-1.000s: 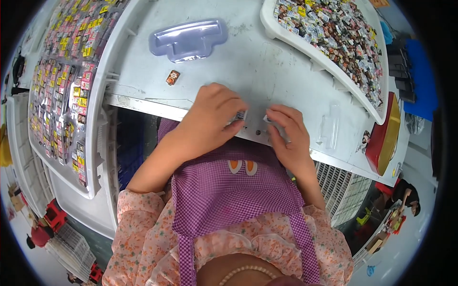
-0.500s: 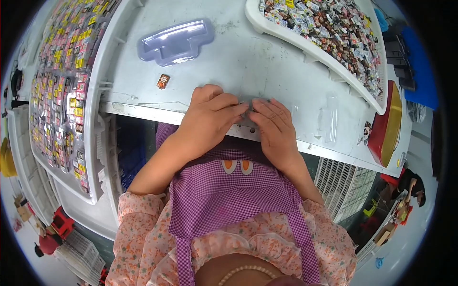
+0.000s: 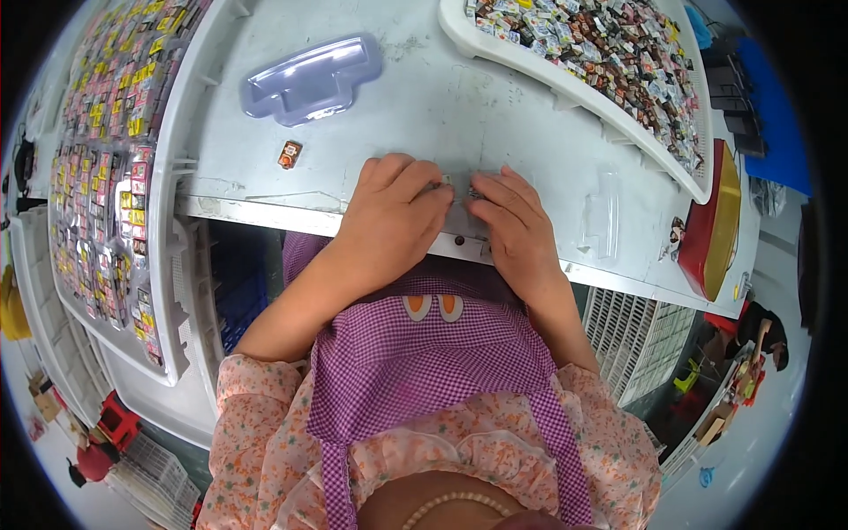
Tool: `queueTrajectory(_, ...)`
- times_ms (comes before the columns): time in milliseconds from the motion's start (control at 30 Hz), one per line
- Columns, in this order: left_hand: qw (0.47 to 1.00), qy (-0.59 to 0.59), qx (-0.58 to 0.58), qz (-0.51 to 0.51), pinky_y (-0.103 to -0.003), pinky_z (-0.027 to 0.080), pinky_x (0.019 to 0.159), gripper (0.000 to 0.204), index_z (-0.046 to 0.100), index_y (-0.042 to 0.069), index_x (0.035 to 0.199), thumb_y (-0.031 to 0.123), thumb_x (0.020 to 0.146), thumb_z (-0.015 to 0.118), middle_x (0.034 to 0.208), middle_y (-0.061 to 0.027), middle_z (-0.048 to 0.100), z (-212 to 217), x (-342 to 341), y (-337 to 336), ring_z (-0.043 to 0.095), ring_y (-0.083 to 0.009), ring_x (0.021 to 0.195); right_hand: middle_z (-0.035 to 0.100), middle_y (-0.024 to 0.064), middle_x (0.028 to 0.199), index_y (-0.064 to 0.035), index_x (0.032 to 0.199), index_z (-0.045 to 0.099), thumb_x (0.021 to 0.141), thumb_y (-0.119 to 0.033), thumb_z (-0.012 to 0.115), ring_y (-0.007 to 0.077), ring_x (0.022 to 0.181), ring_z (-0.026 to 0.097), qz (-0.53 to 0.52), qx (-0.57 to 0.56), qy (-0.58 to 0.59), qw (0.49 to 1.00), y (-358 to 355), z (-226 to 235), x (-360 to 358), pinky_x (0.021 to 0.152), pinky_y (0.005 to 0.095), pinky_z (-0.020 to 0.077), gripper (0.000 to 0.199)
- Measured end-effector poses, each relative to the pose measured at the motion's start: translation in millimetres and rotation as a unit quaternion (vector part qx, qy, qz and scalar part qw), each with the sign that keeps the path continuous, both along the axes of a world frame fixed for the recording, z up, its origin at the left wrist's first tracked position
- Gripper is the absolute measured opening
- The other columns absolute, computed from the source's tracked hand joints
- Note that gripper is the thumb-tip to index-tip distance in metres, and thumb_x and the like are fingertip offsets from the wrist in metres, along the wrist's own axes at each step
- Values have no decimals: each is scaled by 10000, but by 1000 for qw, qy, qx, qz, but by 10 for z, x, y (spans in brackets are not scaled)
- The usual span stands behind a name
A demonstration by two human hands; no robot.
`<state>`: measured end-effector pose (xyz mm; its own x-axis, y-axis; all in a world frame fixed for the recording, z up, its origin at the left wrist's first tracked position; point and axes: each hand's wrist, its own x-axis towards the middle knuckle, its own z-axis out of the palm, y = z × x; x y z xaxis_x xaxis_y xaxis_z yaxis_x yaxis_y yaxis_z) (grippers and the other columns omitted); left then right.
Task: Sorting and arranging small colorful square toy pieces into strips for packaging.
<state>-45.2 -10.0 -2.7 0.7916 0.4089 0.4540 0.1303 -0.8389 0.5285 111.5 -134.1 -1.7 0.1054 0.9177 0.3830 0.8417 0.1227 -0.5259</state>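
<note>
My left hand (image 3: 391, 201) is curled near the table's front edge, its thumb and fingertips pressed together. A small pale bit shows at those fingertips, too little to name. Across a narrow gap, my right hand (image 3: 515, 216) has its fingers bent and pinched in the same way. Something small and dark peeks out at its fingertips; the fingers hide its kind. Beyond my left hand lies a tiny brown printed packet (image 3: 289, 155). Farther back rests a clear moulded plastic tray (image 3: 311, 81). To the right of my right hand is a narrow clear plastic piece (image 3: 604, 216), flat on the table.
At the back right, a white bin (image 3: 565, 87) holds a heap of tiny printed packets. A red and gold box (image 3: 708, 225) stands at the table's right end. Along the left, a white crate (image 3: 179, 124) carries many filled clear packs (image 3: 102, 190).
My fingertips have drawn slightly apart, and small bits now show at them. The whole view has shifted a little, so the table things sit slightly farther left.
</note>
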Motion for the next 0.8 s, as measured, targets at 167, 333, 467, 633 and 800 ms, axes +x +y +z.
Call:
queueTrajectory(167, 1000, 3, 26, 3, -357, 392, 809, 197, 672, 78, 883, 90, 688, 695, 994, -10, 570, 30, 13, -5, 498, -218, 952, 649, 87, 1052, -39, 908, 671, 722, 69, 635, 285, 1021, 583, -49, 39, -56, 996, 33, 4, 44, 965, 434, 462, 218)
queueTrajectory(333, 998, 37, 43, -17, -365, 391, 842, 230, 687, 100, 932, 108, 702, 685, 1093, 25, 592, 42, -83, 63, 490, -234, 1022, 652, 73, 1042, -43, 915, 683, 730, 60, 647, 282, 974, 591, -85, 19, -70, 994, 34, 34, 68, 870, 388, 488, 214)
queueTrajectory(467, 995, 55, 79, -8, -369, 388, 846, 248, 692, 99, 959, 95, 712, 672, 1124, 21, 609, 44, -126, 164, 498, -244, 1023, 655, 71, 1034, -54, 922, 680, 714, 64, 642, 272, 928, 591, -40, 0, -7, 999, 52, 42, 126, 816, 361, 487, 242)
queueTrajectory(633, 997, 49, 53, 17, -360, 376, 873, 213, 699, 83, 942, 74, 729, 688, 1109, 7, 634, 93, -128, 255, 513, -253, 1025, 640, 63, 1031, -68, 940, 660, 684, 47, 621, 253, 852, 578, -17, 19, -30, 999, 177, -17, 29, 767, 356, 471, 284)
queueTrajectory(800, 999, 34, 2, 1, -360, 371, 886, 186, 700, 77, 926, 77, 740, 698, 1110, -18, 631, 83, -107, 269, 513, -252, 1036, 622, 53, 1027, -54, 952, 644, 682, 18, 600, 243, 838, 566, -12, 29, -59, 998, 306, -15, -71, 752, 343, 452, 282)
